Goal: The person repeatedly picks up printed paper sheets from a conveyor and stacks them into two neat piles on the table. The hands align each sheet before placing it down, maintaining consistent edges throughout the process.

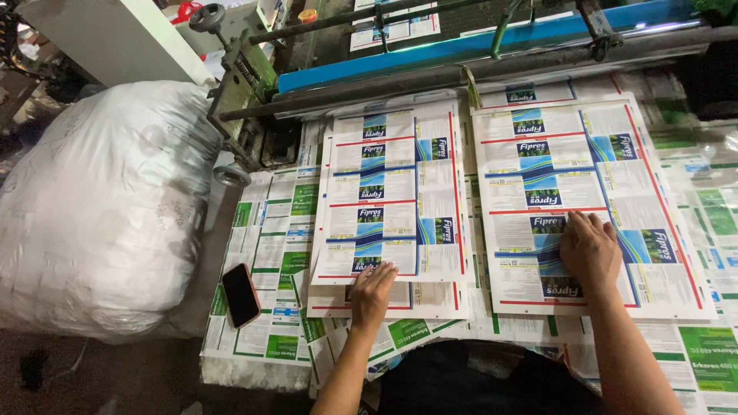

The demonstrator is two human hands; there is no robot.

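Squaring and steadying two stacks of printed sheets at the mouth of a machine, judging by where the hands lie. Left hand [374, 288] flat and spread, fingers wide, pressing the near edge of the left stack of printed sheets [392, 196], at about 6 o'clock of that stack; gripping nothing, only resting on paper. Right hand [590, 247] likewise open and flat, palm down on the right stack of printed sheets [573, 192], toward its 6 o'clock edge, fingers pointing to 12 o'clock. Both stacks side by side, near each other but apart, lying on a surface [269, 230] covered with loose green-and-white printed sheets. Left stack slightly fanned at its near edge, with a lower sheet showing beneath it; right stack tidier, though tilted a little clockwise.

Beyond the stacks, at 12 o'clock, a blue roller bar [477, 42] and dark metal rails of the machine. At 9 o'clock of the left hand, a dark phone with a reddish edge [241, 294] lying flat on the surface. Farther toward 9 o'clock, a large white sack [100, 207], bulging, just beside the surface edge.

Next move, as a judgement: calls for even pressure from both palms, then a grip under the near edges without disturbing the alignment; slippery sheets likely to slide.
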